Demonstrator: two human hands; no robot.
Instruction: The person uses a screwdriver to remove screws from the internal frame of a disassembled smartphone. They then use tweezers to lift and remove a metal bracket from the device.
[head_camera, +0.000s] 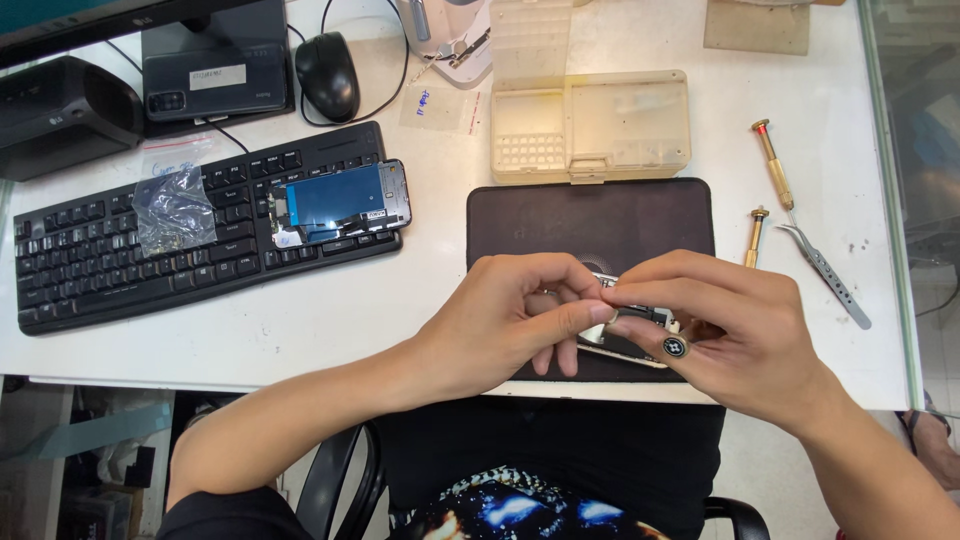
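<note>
Phone part (628, 338), a thin dark-and-white piece largely hidden by fingers, held above the near edge of the dark work mat (590, 225) at the near side of the table (420, 290). Left hand (505, 315): fingers curled, thumb and forefinger pinched narrow on the part's left end. Right hand (725, 325): closed over the part from the right, thumb and fingers gripping it; a dark ring (675, 347) on one finger. Both hands meet at the part, fingertips touching. Beige plastic parts box (590, 125), lid open, just beyond the mat's far edge. Black keyboard (90, 265) at the left side of the table, carrying a phone frame with a blue film (340, 203) at its right end and a crumpled clear plastic bag (173, 208) near its middle. Black mouse (327, 75) toward the far edge, beyond the keyboard. Two brass-handled screwdrivers (772, 160) and (754, 235) and metal tweezers (825, 268) lying near the right edge, right of the mat, well apart from the hands.
</note>
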